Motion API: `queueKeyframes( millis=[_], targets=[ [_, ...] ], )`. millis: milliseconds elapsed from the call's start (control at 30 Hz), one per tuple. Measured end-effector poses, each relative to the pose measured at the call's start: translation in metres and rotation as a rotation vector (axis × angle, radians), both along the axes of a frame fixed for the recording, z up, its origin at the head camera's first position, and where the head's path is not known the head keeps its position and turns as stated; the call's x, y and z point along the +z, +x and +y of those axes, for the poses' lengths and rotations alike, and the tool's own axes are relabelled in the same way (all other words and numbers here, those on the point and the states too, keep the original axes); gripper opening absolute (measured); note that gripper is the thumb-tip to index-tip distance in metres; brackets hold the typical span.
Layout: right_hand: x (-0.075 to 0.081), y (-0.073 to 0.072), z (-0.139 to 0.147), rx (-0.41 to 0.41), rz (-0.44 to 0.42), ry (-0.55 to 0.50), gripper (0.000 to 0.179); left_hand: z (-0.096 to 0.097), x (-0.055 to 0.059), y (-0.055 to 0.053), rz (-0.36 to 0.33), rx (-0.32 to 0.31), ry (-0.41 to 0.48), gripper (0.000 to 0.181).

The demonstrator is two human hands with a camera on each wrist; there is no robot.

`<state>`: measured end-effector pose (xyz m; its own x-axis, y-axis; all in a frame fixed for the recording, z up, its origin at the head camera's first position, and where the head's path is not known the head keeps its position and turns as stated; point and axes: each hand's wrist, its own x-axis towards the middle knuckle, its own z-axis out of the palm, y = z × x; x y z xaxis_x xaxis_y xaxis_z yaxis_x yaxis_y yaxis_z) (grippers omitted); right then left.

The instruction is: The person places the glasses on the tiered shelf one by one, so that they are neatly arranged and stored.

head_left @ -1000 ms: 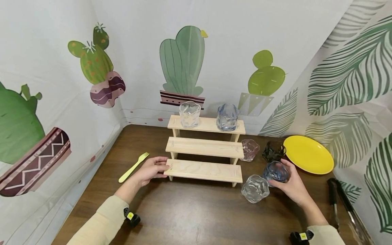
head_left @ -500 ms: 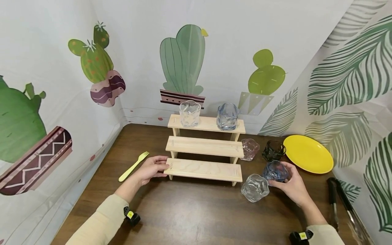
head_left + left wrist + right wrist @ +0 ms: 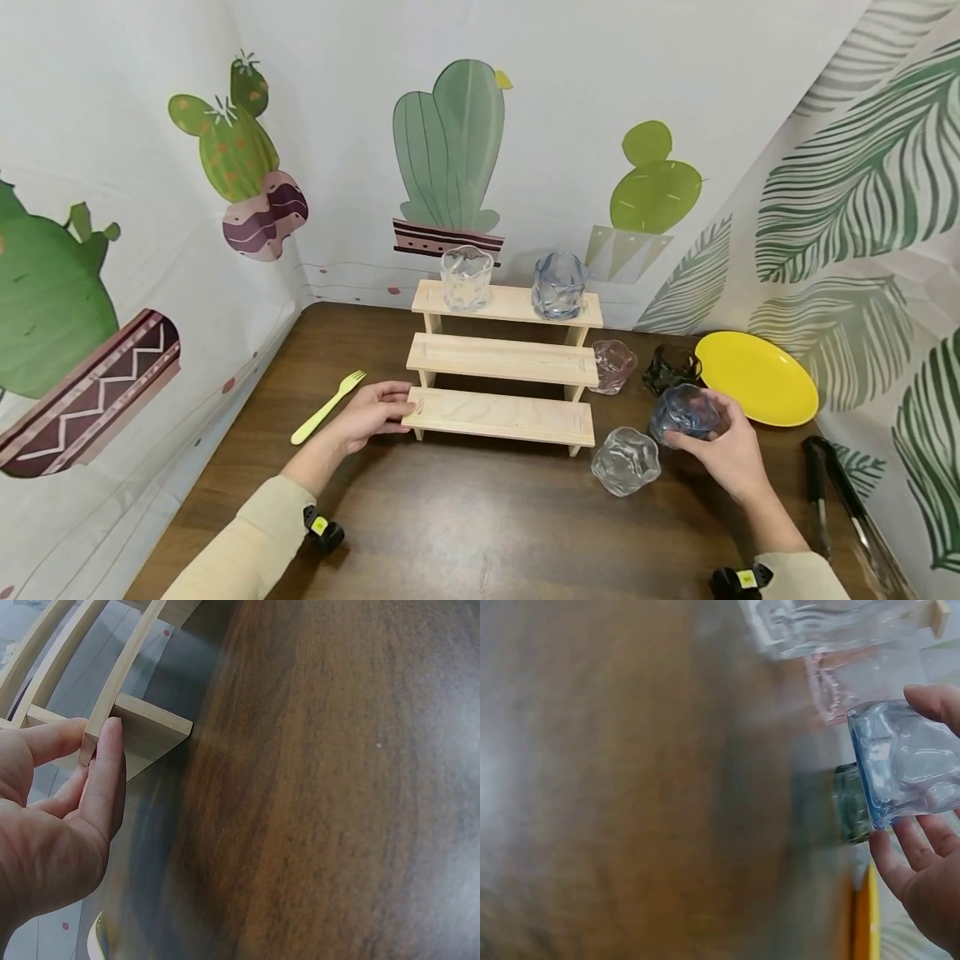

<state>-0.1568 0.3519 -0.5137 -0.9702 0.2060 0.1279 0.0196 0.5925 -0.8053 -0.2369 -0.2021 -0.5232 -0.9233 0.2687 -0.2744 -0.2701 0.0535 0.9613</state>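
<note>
My left hand [image 3: 371, 414] pinches the left end of the lowest step of a three-tier wooden display stand [image 3: 498, 414]; the left wrist view shows its thumb above the step's edge [image 3: 112, 682] and fingers beneath. Over at the right, my right hand [image 3: 729, 450] grips a blue wavy tumbler [image 3: 681, 421] between thumb and fingers. In the right wrist view, the tumbler's base [image 3: 866, 761] shows a gap from the table. A clear tumbler [image 3: 626, 462] stands just left of it. On the top tier sit another clear tumbler [image 3: 467, 279] and a pale blue one [image 3: 559, 287].
Behind the held tumbler are a pink tumbler [image 3: 615, 367], close to the stand's right side, and a dark tumbler [image 3: 670, 369]. A yellow plate [image 3: 757, 379] and black-handled tongs [image 3: 840, 492] lie at the right. Left of the stand lies a yellow-green fork [image 3: 327, 408].
My right hand has raised the blue tumbler slightly and shifted it a little to the right, away from the clear one. The left hand keeps its place on the stand.
</note>
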Motion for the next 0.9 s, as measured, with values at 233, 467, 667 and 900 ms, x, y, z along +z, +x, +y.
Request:
queueKeyframes(
  millis=[233, 467, 667, 900],
  targets=[
    [0.026, 0.000, -0.006, -0.014, 0.092, 0.016, 0.093, 0.000, 0.001, 0.000, 0.000, -0.009, 0.005, 0.056],
    [0.052, -0.005, -0.020, 0.026, 0.151, -0.001, 0.090, -0.001, 0.001, 0.000, -0.002, -0.001, 0.005, 0.056],
    [0.072, -0.009, -0.039, 0.081, 0.203, -0.036, 0.088, -0.002, 0.000, 0.000, 0.004, -0.010, 0.007, 0.057],
    [0.090, -0.016, -0.070, 0.134, 0.231, -0.048, 0.089, -0.001, 0.001, -0.001, 0.001, -0.006, 0.007, 0.057]
  ],
)
